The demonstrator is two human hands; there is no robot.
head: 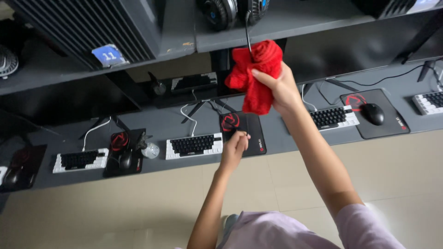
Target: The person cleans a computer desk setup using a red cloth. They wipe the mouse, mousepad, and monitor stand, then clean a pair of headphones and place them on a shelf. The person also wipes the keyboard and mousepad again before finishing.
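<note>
Gripping a bunched red cloth (254, 74), the right hand (279, 90) is raised in the head view, fingers closed round the cloth's right side, thumb on its front. The cloth is pressed around a thin black cable (248, 34) that hangs from the headphones (230, 11) on the shelf (295, 23) above. The cable goes into the top of the cloth and cannot be followed inside it.

Below the cloth, the left hand (234, 148) is pinched narrow, thumb and fingertips together on a thin dark line that looks like the cable's lower part; whether it truly holds it is hard to tell at this size. This hand hovers over a black mouse pad (251, 129) with a red mark, lying on the grey desk (295, 138).

Just left of that pad sits a black-and-white keyboard (194, 145). Further left of the pad are a small clear round object (150, 150), a second pad with a mouse (124, 159), and another keyboard (79, 160). Right of the pad, past the right forearm, lie a third keyboard (334, 116) and a dark mouse (373, 113) on its own pad, with part of one more keyboard (429, 101) at the frame's edge.

Up left of the cloth, a dark ribbed case (83, 27) bears a blue tag. Pale floor tiles (138, 203) run below the desk, and lilac sleeves (364, 226) show at the bottom.
</note>
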